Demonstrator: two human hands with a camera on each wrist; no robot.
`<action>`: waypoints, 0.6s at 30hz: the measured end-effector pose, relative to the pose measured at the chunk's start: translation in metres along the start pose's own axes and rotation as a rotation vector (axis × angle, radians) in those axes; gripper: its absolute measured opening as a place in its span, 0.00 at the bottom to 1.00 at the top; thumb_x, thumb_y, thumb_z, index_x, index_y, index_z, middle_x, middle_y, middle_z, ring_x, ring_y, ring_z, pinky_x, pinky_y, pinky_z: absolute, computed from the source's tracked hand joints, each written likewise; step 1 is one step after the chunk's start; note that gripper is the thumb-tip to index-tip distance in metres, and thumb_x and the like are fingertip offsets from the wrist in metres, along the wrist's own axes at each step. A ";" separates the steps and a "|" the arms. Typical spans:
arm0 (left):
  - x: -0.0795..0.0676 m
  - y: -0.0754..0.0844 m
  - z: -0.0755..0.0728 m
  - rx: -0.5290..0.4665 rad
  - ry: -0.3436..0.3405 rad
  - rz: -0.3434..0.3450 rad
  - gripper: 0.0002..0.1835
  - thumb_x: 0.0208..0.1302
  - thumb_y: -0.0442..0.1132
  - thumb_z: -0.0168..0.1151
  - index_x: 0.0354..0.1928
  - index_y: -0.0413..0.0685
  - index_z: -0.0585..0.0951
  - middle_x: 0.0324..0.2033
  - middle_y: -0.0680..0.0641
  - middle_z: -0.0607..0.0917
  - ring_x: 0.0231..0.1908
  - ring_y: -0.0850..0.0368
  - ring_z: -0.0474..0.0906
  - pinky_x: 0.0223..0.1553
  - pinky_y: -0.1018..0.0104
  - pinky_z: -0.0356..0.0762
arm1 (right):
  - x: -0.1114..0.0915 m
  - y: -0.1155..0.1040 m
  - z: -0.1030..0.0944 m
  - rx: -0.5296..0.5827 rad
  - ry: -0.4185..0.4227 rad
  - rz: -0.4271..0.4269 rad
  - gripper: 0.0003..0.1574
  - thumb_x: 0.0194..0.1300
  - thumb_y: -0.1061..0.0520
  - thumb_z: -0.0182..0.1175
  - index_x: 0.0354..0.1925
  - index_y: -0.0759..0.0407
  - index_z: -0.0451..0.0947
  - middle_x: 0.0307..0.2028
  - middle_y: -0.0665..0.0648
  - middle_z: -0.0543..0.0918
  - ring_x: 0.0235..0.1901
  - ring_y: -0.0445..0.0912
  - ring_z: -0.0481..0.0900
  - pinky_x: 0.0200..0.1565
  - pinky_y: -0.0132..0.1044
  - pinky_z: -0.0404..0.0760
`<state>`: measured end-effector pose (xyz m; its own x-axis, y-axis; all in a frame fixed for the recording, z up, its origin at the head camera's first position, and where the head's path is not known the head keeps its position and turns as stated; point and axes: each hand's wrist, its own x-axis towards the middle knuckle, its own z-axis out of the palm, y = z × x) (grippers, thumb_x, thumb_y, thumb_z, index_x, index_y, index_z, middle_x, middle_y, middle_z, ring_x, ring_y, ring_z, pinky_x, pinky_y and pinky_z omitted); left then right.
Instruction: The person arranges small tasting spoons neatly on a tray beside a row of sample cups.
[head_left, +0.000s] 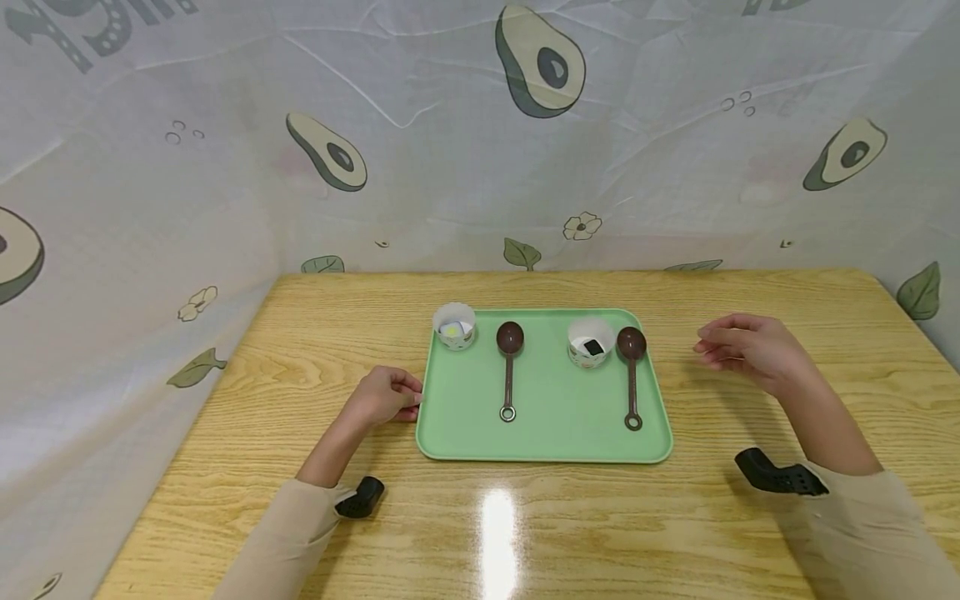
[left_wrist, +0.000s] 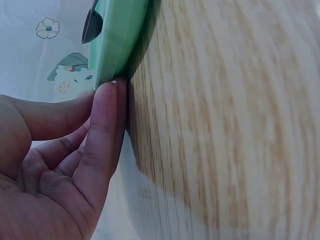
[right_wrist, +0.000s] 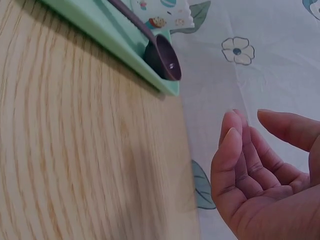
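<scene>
A light green tray (head_left: 465, 417) lies on the wooden table, bearing two brown measuring spoons and two paper cups. At its left edge my left hand (head_left: 386, 395) pinches the rim; in the left wrist view the thumb (left_wrist: 65, 117) is at the top of the rim and the fingers at its underside. One spoon (head_left: 510, 338) lies mid-tray, the other spoon (head_left: 632, 343) by the right edge. My right hand (head_left: 750, 346) hovers right of the tray, holding nothing, its fingers (right_wrist: 227, 155) loosely bent and apart from the thumb.
The left paper cup (head_left: 455, 340) at the tray's back corner has something white and yellow inside. A small black square shows in the right paper cup (head_left: 588, 358). Behind the table (head_left: 600, 517) hangs a pale cloth (head_left: 435, 167) printed with avocados.
</scene>
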<state>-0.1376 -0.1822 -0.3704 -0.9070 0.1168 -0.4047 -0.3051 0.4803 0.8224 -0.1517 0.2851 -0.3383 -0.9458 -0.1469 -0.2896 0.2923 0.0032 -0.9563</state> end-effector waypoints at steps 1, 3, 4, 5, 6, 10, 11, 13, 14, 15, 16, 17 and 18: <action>0.000 0.000 0.000 0.002 0.002 -0.002 0.07 0.62 0.23 0.54 0.41 0.25 0.75 0.26 0.42 0.78 0.23 0.59 0.77 0.28 0.66 0.82 | -0.001 0.001 -0.002 -0.003 0.000 -0.001 0.08 0.66 0.62 0.56 0.31 0.55 0.80 0.27 0.55 0.83 0.27 0.45 0.83 0.30 0.34 0.83; 0.001 -0.001 0.000 0.012 0.007 -0.001 0.06 0.62 0.23 0.54 0.40 0.25 0.76 0.26 0.42 0.78 0.23 0.59 0.77 0.28 0.67 0.82 | -0.002 0.002 -0.006 -0.002 0.002 0.000 0.08 0.66 0.62 0.56 0.31 0.55 0.80 0.27 0.55 0.84 0.27 0.45 0.83 0.30 0.34 0.83; 0.001 -0.001 0.000 0.016 0.010 0.001 0.06 0.62 0.23 0.54 0.40 0.25 0.76 0.26 0.42 0.78 0.23 0.59 0.77 0.28 0.67 0.82 | -0.003 0.003 -0.008 -0.004 0.006 0.000 0.08 0.66 0.61 0.56 0.31 0.55 0.80 0.27 0.55 0.84 0.27 0.45 0.83 0.31 0.34 0.83; 0.000 -0.001 0.001 0.020 0.013 0.002 0.06 0.62 0.23 0.54 0.40 0.26 0.76 0.25 0.42 0.78 0.22 0.59 0.77 0.28 0.67 0.82 | -0.003 0.004 -0.010 -0.004 0.010 0.001 0.07 0.66 0.61 0.57 0.31 0.55 0.80 0.27 0.55 0.84 0.27 0.45 0.83 0.31 0.34 0.83; 0.000 -0.001 0.001 0.024 0.014 0.005 0.06 0.62 0.23 0.54 0.39 0.26 0.76 0.25 0.42 0.78 0.22 0.59 0.77 0.28 0.67 0.82 | -0.004 0.004 -0.012 -0.003 0.009 -0.002 0.07 0.66 0.61 0.56 0.31 0.55 0.81 0.27 0.55 0.84 0.28 0.46 0.83 0.31 0.34 0.83; 0.000 -0.002 0.001 0.037 0.018 0.012 0.06 0.62 0.23 0.54 0.39 0.26 0.76 0.25 0.42 0.79 0.22 0.59 0.77 0.28 0.66 0.82 | -0.008 0.008 -0.020 -0.032 0.018 -0.019 0.06 0.66 0.58 0.57 0.33 0.52 0.81 0.29 0.53 0.84 0.30 0.46 0.83 0.33 0.35 0.83; 0.000 -0.002 0.001 0.039 0.019 0.012 0.05 0.62 0.23 0.54 0.39 0.26 0.76 0.25 0.42 0.79 0.22 0.58 0.77 0.28 0.66 0.82 | -0.008 0.009 -0.022 -0.047 0.017 -0.028 0.06 0.66 0.58 0.57 0.34 0.52 0.81 0.30 0.53 0.84 0.31 0.45 0.83 0.34 0.35 0.83; 0.000 -0.002 0.001 0.046 0.023 0.014 0.05 0.62 0.23 0.54 0.39 0.26 0.76 0.25 0.42 0.79 0.22 0.58 0.77 0.28 0.66 0.82 | -0.010 0.012 -0.026 -0.107 0.020 -0.050 0.06 0.67 0.57 0.55 0.36 0.49 0.79 0.31 0.50 0.84 0.32 0.45 0.83 0.35 0.34 0.83; 0.000 -0.002 0.001 0.050 0.025 0.015 0.05 0.62 0.23 0.54 0.39 0.26 0.76 0.25 0.42 0.79 0.22 0.58 0.77 0.28 0.66 0.82 | -0.011 0.013 -0.027 -0.151 0.022 -0.063 0.06 0.68 0.56 0.54 0.38 0.50 0.78 0.32 0.49 0.83 0.33 0.44 0.83 0.36 0.34 0.83; 0.000 -0.001 0.002 0.053 0.027 0.016 0.05 0.62 0.23 0.54 0.39 0.27 0.76 0.25 0.42 0.79 0.22 0.58 0.77 0.28 0.66 0.82 | -0.011 0.015 -0.029 -0.200 0.026 -0.077 0.06 0.69 0.55 0.53 0.39 0.50 0.77 0.33 0.47 0.83 0.33 0.43 0.82 0.36 0.33 0.83; 0.000 -0.001 0.002 0.057 0.029 0.018 0.05 0.62 0.23 0.54 0.38 0.27 0.76 0.25 0.42 0.79 0.22 0.58 0.77 0.28 0.66 0.82 | -0.012 0.016 -0.031 -0.255 0.033 -0.088 0.08 0.70 0.54 0.52 0.43 0.53 0.76 0.33 0.45 0.83 0.34 0.42 0.82 0.37 0.32 0.82; 0.000 -0.001 0.002 0.060 0.030 0.020 0.05 0.62 0.23 0.54 0.38 0.27 0.76 0.25 0.42 0.79 0.22 0.58 0.77 0.28 0.66 0.82 | -0.012 0.018 -0.032 -0.312 0.043 -0.096 0.11 0.71 0.53 0.50 0.46 0.56 0.74 0.34 0.44 0.82 0.34 0.41 0.82 0.37 0.31 0.82; 0.000 -0.001 0.002 0.064 0.031 0.021 0.05 0.62 0.23 0.54 0.38 0.27 0.76 0.25 0.42 0.79 0.23 0.59 0.77 0.28 0.66 0.82 | -0.012 0.019 -0.033 -0.350 0.061 -0.100 0.14 0.71 0.52 0.50 0.48 0.59 0.73 0.34 0.44 0.82 0.34 0.41 0.81 0.37 0.31 0.82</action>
<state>-0.1364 -0.1812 -0.3716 -0.9219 0.1006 -0.3740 -0.2676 0.5326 0.8029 -0.1390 0.3194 -0.3543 -0.9771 -0.1040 -0.1858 0.1421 0.3311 -0.9328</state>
